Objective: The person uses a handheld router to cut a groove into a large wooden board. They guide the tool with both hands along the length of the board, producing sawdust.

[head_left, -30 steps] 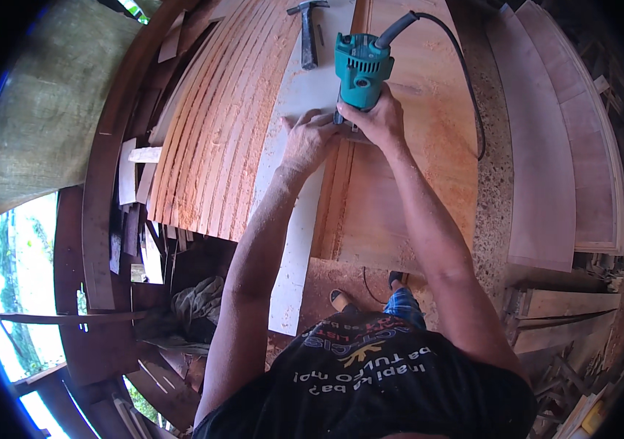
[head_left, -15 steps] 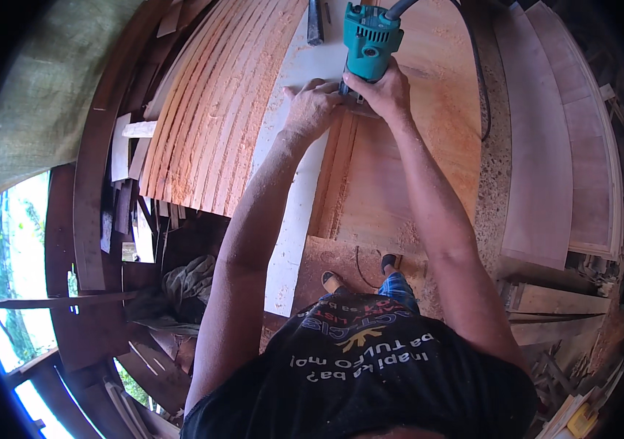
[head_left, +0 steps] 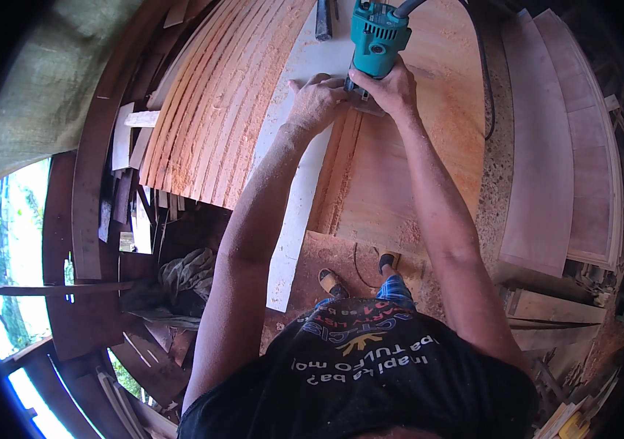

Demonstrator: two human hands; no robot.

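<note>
A teal trim router (head_left: 379, 40) stands upright on the wooden panel (head_left: 381, 175), and its clear base reaches the edge of a long white board (head_left: 290, 212). My right hand (head_left: 392, 89) is wrapped round the router's lower body, thumb across the front. Palm down over the white board, my left hand (head_left: 318, 104) has its fingers bent against the left side of the router base; one finger sticks out to the left. Where the bit meets the wood is hidden. Reddish grooves (head_left: 335, 172) run down the panel just right of the white board.
A dark metal bar (head_left: 323, 20) lies on the white board's far end. To the left is a grooved wooden panel (head_left: 231, 110) strewn with sawdust. The router's black cord (head_left: 486, 88) curves down on the right. Curved plywood pieces (head_left: 538, 146) stand beyond; rumpled cloth (head_left: 187, 278) lies lower left.
The whole view has shifted slightly. My hands and the router keep nearly the same place against the white board; any slide along it is too small to tell.
</note>
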